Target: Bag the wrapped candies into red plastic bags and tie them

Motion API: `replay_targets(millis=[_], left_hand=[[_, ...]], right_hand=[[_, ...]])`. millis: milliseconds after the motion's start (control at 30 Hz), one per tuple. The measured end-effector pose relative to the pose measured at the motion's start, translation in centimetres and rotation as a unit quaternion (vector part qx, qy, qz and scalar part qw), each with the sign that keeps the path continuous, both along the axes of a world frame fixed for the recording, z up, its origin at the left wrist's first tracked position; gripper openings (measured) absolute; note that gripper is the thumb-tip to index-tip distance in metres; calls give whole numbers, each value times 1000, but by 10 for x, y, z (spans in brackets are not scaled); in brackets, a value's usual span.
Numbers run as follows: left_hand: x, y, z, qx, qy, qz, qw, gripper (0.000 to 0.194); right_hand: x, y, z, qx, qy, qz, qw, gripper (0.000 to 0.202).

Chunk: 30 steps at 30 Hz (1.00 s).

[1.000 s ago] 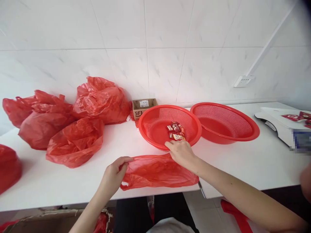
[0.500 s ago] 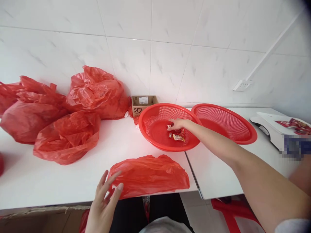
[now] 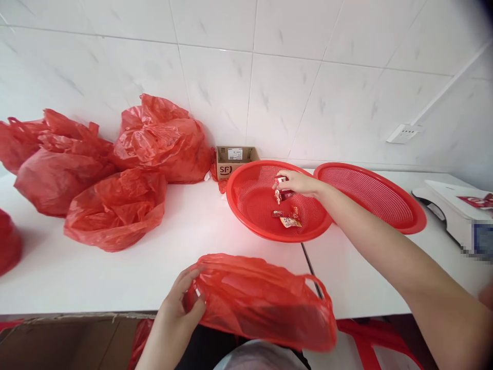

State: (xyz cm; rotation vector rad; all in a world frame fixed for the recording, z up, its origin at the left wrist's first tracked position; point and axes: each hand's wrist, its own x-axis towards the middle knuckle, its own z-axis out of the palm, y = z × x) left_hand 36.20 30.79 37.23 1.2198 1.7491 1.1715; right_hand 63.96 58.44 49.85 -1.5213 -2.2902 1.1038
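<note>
A red plastic bag (image 3: 265,303) lies spread across the front edge of the white table and hangs partly over it. My left hand (image 3: 183,306) is closed on the bag's left end. Over the nearer red mesh basket (image 3: 246,198), my right hand (image 3: 295,184) pinches small red-and-white packets (image 3: 280,194). Beneath it, a few more small packets (image 3: 289,221), one of them cream-coloured, lie on the basket floor.
Several full red bags (image 3: 164,146) stand at the back left, with an open-topped red bag (image 3: 115,210) before them. A cardboard box (image 3: 229,169) is behind the basket. A second red basket (image 3: 385,203) and a white device (image 3: 454,210) are at right.
My left hand has taken hold of the red bag and moved right with it. My right hand has risen with packets from the basket floor. The view has shifted slightly.
</note>
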Motion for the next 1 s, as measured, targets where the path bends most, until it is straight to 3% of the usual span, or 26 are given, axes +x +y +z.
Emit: replay_targets(millis=[67,133,167,233,300,367,433,533,733,933,1000], left_hand=[[0,5,7,-22,-21,-7,1000,54],[3,11,17,-44,-34,-21,998,61],[5,15,23,-52,-41,-29,997,64],[7,20,34,-73,-60,-63,993,68],[7,24,43,-83,-81,-104,988,70],[3,24,49,-90,-83,-139,983,70],[-3,20,51,-105,-74,-162,978,69],[-11,11,51,-131,-93,-174,972,69],[-6,8,51,-112,-221,-143,958,71],[-4,11,55,-82,-280,-103,951,66],[-6,9,54,-76,-279,-93,953,65]], right_hand=[[-9,-41,12,-29,92,42,994,16],[-25,-91,12,-133,250,125,951,17],[-34,-114,7,-182,271,170,930,18],[-51,-151,-11,-208,251,215,921,17],[-63,-168,-36,-131,179,221,950,17],[-68,-166,-60,-14,104,218,970,17],[-68,-155,-74,49,47,228,971,18],[-63,-140,-72,15,22,240,970,20],[-71,-151,-57,-144,155,194,958,20],[-79,-155,-67,-132,137,193,963,10],[-76,-150,-70,-95,121,192,969,6]])
